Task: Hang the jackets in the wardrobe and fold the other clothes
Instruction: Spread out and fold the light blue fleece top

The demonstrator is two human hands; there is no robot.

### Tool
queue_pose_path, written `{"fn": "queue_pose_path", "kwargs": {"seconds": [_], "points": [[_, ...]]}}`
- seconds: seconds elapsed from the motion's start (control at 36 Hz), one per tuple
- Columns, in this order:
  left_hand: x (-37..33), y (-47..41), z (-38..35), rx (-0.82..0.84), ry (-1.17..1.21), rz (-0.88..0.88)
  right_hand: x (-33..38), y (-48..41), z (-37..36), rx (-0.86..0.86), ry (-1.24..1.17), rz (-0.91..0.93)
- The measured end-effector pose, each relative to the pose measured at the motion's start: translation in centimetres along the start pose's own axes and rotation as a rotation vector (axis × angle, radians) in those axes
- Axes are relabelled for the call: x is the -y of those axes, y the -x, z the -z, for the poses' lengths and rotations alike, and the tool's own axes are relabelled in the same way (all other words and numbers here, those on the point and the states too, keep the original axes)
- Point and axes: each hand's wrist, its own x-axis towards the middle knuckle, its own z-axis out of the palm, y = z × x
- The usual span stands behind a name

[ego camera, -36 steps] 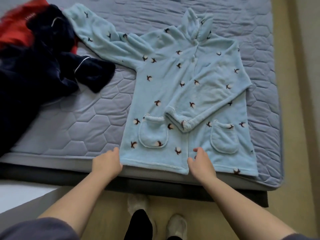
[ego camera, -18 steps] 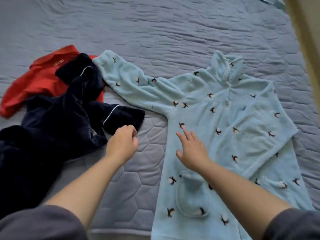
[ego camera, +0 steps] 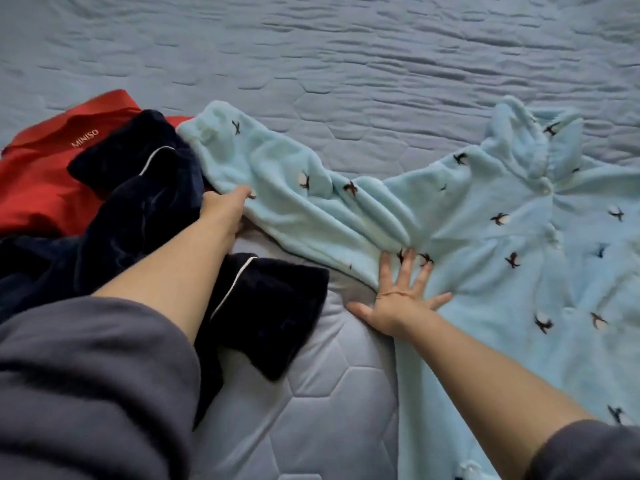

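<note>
- Robe [ego camera: 502,237]: right side and hem cut off by the right and bottom picture edges.
- Left hand [ego camera: 223,211]: fingers hidden under the sleeve [ego camera: 277,181]; only the thumb shows.
- Dark garment [ego camera: 145,202]: partly covered by the left forearm [ego camera: 166,282]; cut off at the left edge.
- Red garment [ego camera: 38,174]: lower part hidden beneath the dark garment.

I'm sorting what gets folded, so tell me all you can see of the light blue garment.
The garment is pale blue fleece, soft and fluffy, dotted with small dark-and-white motifs. It has a ruffled collar and a white button below it. It lies front up on the quilted bed, one sleeve stretched out and wrinkled, its cuff against the navy clothes. The left hand holds that sleeve's lower edge; the right hand presses flat by the armpit.
</note>
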Motion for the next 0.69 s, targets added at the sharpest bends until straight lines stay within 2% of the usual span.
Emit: {"fn": "queue_pose_path", "kwargs": {"seconds": [0.11,0.22,0.31,0.36,0.47,0.56,0.61,0.69], "points": [[-0.2,-2.0,-1.4,-0.062,0.207,-0.04,0.0,-0.6,0.0,0.031,0.031,-0.017],[-2.8,-0.9,-3.0,-0.093,0.347,-0.195,0.1,-0.8,0.2,0.073,0.04,-0.032],[-5.4,0.8,-0.8,-0.206,0.507,-0.332,-0.1,-0.9,0.9,0.12,0.015,-0.021],[-4.6,2.0,2.5,-0.286,0.595,-0.373,-0.5,-0.9,1.4,0.157,-0.011,0.012],[0.2,5.7,8.4,-0.416,0.454,-0.257,-1.1,-0.5,2.1,0.179,-0.034,0.061],[0.9,6.7,10.4,-0.439,0.488,-0.146,-1.2,0.3,3.3,0.188,-0.055,0.088],[-0.4,7.1,11.8,-0.391,0.51,-0.064,-1.2,0.9,5.3,0.179,-0.117,0.1],[-3.5,8.4,13.7,-0.15,0.381,0.045,-1.1,1.4,8.7,0.064,-0.222,0.101]]}}
